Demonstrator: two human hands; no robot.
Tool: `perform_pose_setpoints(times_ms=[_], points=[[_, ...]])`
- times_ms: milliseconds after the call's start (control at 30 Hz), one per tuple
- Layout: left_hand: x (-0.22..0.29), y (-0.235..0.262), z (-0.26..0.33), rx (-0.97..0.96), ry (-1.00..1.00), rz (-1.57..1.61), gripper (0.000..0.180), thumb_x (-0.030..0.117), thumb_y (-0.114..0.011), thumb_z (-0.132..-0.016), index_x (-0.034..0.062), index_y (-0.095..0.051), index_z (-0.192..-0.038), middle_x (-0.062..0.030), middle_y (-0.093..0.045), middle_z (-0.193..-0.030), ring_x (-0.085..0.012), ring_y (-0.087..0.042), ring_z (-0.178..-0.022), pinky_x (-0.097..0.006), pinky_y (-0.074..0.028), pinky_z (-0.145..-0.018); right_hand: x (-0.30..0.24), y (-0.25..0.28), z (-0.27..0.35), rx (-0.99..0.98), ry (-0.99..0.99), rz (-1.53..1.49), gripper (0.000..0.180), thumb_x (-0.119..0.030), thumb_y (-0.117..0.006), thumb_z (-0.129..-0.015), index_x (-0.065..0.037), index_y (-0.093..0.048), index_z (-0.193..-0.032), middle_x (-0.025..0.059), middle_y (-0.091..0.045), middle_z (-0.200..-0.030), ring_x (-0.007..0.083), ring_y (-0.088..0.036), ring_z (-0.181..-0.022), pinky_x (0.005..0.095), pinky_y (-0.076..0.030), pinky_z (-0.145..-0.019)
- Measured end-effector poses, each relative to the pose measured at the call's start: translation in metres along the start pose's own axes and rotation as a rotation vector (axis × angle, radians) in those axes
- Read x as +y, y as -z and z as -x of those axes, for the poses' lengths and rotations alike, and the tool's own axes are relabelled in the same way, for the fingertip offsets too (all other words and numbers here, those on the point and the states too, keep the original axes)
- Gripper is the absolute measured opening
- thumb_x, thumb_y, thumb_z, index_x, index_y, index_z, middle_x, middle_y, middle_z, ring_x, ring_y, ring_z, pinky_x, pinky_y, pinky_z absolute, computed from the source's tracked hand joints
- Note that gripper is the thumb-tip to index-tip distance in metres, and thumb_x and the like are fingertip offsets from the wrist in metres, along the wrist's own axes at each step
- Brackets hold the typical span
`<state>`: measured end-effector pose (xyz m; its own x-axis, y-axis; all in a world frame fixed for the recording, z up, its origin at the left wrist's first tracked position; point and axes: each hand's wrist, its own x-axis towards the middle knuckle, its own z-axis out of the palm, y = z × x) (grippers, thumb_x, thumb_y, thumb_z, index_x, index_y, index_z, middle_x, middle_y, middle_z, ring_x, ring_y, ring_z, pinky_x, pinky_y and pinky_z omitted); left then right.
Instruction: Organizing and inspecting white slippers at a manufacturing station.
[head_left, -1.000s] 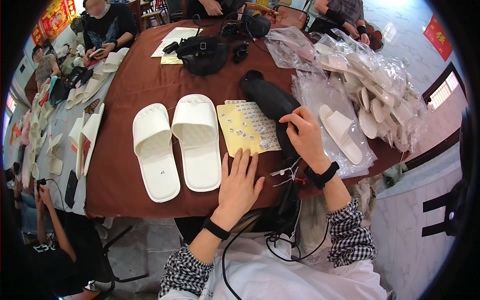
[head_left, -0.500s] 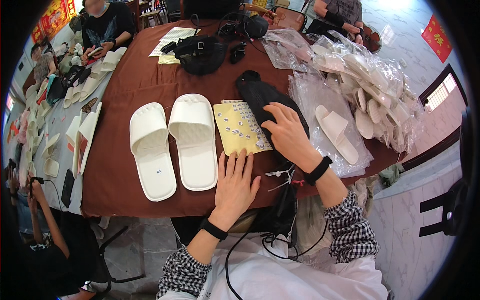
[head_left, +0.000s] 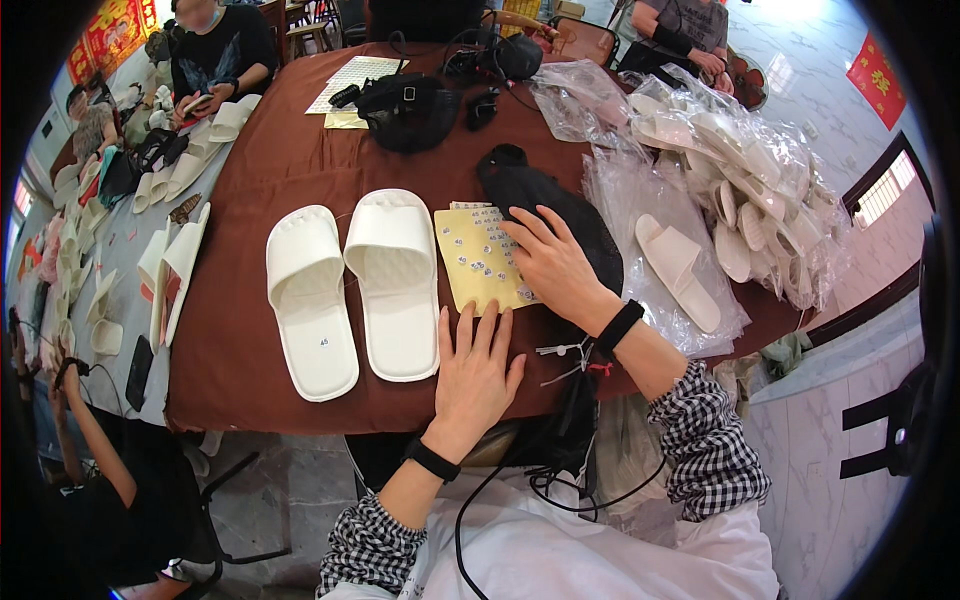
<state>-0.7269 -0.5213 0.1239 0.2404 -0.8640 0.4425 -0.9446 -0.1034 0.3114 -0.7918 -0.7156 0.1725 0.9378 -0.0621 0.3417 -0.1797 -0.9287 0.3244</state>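
Note:
A yellow sheet (head_left: 470,262) of small round white stickers lies on the brown tablecloth, with another sheet edge showing beneath it. My left hand (head_left: 474,370) is open, its fingertips resting on the sheet's near edge. Over the sheet's right side reaches my right hand (head_left: 562,268), fingers stretched out at the stickers; I see nothing held in it. Left of the sheet lie two white slippers side by side, toes away from me. The left slipper (head_left: 320,365) has a round sticker on its insole; the right slipper (head_left: 402,335) shows none. A black mesh item (head_left: 535,185) lies partly behind my right hand.
Clear plastic bags of white slippers (head_left: 740,170) heap at the right, with a single slipper (head_left: 678,272) on plastic nearer. A black cap-like item (head_left: 408,112) and cables lie at the back. More slippers cover the grey table (head_left: 125,300) at left, where other people sit.
My right hand has moved slightly left and down, off the black mesh item and onto the sticker sheet, its fingers straighter. My left hand stays at the sheet's near edge.

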Motion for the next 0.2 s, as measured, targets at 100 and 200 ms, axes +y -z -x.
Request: perform_pose_setpoints(times_ms=[100,200], points=[[0.0006,0.0003,0.0001,-0.008,0.006,0.013,0.056,0.031,-0.064,-0.089,0.0019,-0.054,-0.136,-0.0155,-0.049,-0.14,-0.0364,-0.037,-0.134,-0.056,-0.02,-0.118,-0.0001,-0.0032,-0.001,0.007,0.005,0.021,0.017,-0.01,-0.061,-0.081,0.0,-0.073,-0.088,0.0102,-0.059,-0.128,0.0255,-0.043,-0.136,0.0461,-0.028,-0.117],[0.0,0.0009,0.0005,-0.011,0.005,0.001,0.056,0.031,-0.064,-0.089,0.0024,-0.054,-0.136,-0.0155,-0.049,-0.14,-0.0366,-0.037,-0.134,-0.056,-0.019,-0.119,0.0002,-0.0061,-0.0029,-0.019,0.01,0.027,0.017,-0.01,-0.062,-0.08,-0.002,-0.073,-0.089,0.0107,-0.059,-0.128,0.0256,-0.043,-0.135,0.0452,-0.028,-0.117]])
